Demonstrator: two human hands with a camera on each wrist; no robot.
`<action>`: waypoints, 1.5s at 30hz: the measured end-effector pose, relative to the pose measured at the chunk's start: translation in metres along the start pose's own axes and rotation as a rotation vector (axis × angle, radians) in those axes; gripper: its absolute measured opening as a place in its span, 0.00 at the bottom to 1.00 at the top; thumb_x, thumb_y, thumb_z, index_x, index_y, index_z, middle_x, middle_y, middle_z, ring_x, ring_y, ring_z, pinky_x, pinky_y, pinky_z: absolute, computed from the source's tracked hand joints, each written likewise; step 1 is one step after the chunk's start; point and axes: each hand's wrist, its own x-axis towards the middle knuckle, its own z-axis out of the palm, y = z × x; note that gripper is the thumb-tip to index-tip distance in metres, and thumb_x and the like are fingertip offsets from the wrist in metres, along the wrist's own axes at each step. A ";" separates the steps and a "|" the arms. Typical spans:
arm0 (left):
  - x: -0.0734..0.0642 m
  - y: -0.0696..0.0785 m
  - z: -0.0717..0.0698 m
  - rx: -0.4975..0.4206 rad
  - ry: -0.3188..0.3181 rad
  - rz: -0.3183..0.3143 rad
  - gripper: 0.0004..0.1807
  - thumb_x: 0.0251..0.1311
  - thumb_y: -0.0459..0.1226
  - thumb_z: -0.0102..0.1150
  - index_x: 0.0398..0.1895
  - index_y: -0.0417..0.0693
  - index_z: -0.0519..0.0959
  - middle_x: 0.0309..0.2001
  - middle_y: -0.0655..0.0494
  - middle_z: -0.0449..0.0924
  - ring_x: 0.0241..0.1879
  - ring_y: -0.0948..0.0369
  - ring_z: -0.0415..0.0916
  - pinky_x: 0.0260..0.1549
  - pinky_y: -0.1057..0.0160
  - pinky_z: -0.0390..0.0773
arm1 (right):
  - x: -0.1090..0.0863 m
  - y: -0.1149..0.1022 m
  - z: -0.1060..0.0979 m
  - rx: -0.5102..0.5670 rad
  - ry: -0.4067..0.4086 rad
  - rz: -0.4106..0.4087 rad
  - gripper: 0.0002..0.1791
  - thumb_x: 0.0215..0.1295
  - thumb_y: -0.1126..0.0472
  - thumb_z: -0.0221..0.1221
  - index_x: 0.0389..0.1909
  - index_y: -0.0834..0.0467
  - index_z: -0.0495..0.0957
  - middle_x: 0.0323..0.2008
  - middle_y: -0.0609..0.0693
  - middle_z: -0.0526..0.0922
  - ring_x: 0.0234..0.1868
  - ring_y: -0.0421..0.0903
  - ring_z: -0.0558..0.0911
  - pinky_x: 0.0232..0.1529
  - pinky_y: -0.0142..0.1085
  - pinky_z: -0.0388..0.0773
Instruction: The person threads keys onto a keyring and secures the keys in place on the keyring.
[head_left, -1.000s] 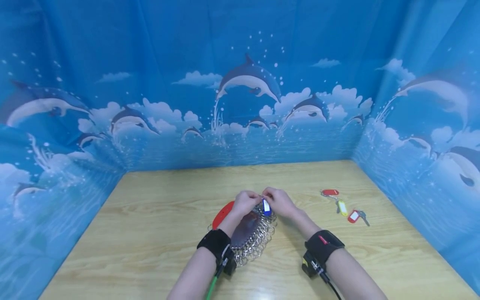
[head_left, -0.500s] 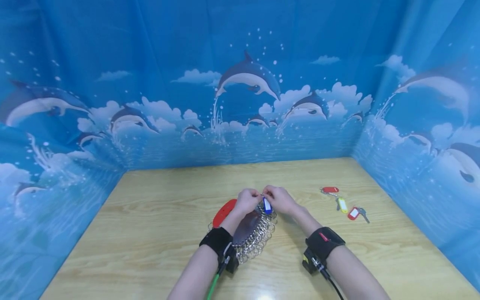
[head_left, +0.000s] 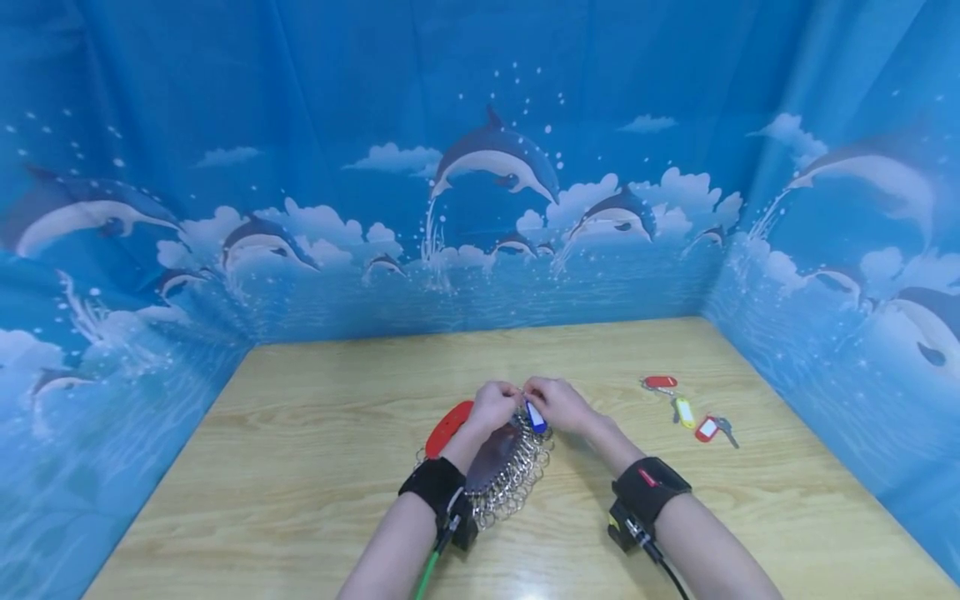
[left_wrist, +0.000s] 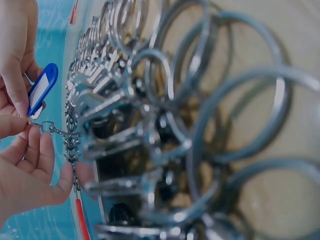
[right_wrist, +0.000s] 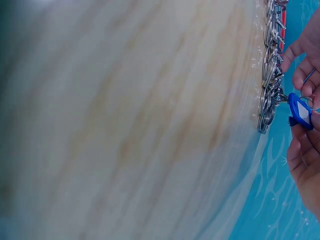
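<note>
In the head view, my left hand [head_left: 495, 406] and right hand [head_left: 555, 402] meet fingertip to fingertip over a cluster of metal rings and clasps [head_left: 517, 483]. This cluster fringes a dark, glossy rounded piece [head_left: 491, 458]. The left hand [left_wrist: 30, 170] pinches a small ring joined by a clasp to the cluster, seen in the left wrist view. A blue key tag [left_wrist: 43, 89] with a white label hangs at that ring, against the fingers of the right hand [left_wrist: 15, 60]. In the right wrist view, the right hand [right_wrist: 307, 160] pinches at the tag; its exact grip is partly hidden.
A flat red oval piece [head_left: 448, 429] sits beside the left wrist. Toward the right of the wooden table [head_left: 300, 467] lie a red key tag [head_left: 661, 382], a yellow one [head_left: 684, 412] and another red one [head_left: 707, 429] with a key [head_left: 726, 430]. Blue dolphin cloth [head_left: 375, 283] borders the table.
The blue key tag has tilted slightly between the hands. Both hands stay at nearly the same place, with only small finger movements.
</note>
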 end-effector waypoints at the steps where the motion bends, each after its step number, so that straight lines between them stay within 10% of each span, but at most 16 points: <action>1: 0.000 -0.001 0.000 0.008 0.004 0.003 0.06 0.54 0.31 0.54 0.31 0.39 0.80 0.30 0.52 0.76 0.24 0.58 0.74 0.21 0.59 0.77 | 0.000 0.000 0.001 0.009 0.000 0.005 0.04 0.64 0.67 0.54 0.34 0.60 0.78 0.30 0.51 0.81 0.30 0.43 0.79 0.32 0.34 0.75; 11: 0.003 0.001 -0.006 0.068 -0.015 0.075 0.07 0.58 0.33 0.54 0.27 0.38 0.79 0.26 0.53 0.74 0.24 0.61 0.70 0.21 0.64 0.76 | 0.004 -0.002 -0.001 0.502 -0.028 0.324 0.09 0.66 0.67 0.50 0.39 0.70 0.74 0.22 0.49 0.73 0.18 0.39 0.68 0.21 0.30 0.66; 18: 0.008 0.003 -0.010 0.135 -0.057 0.071 0.09 0.59 0.36 0.56 0.32 0.38 0.81 0.29 0.54 0.77 0.28 0.62 0.69 0.28 0.66 0.72 | 0.008 0.010 -0.007 0.754 -0.039 0.580 0.15 0.66 0.69 0.47 0.50 0.74 0.68 0.35 0.57 0.75 0.28 0.40 0.74 0.30 0.33 0.76; 30: 0.010 0.005 -0.019 0.323 -0.105 0.165 0.09 0.60 0.37 0.56 0.29 0.40 0.81 0.24 0.57 0.73 0.24 0.63 0.66 0.24 0.67 0.66 | -0.003 0.026 -0.014 0.116 -0.008 0.430 0.17 0.50 0.72 0.53 0.44 0.71 0.74 0.34 0.61 0.79 0.35 0.54 0.79 0.39 0.43 0.75; 45: -0.007 0.020 -0.013 0.745 -0.431 0.357 0.09 0.59 0.40 0.58 0.24 0.47 0.81 0.17 0.63 0.68 0.19 0.65 0.62 0.26 0.67 0.64 | -0.023 0.068 -0.055 -0.382 0.002 0.451 0.19 0.62 0.63 0.52 0.52 0.70 0.72 0.48 0.70 0.73 0.50 0.67 0.70 0.45 0.57 0.70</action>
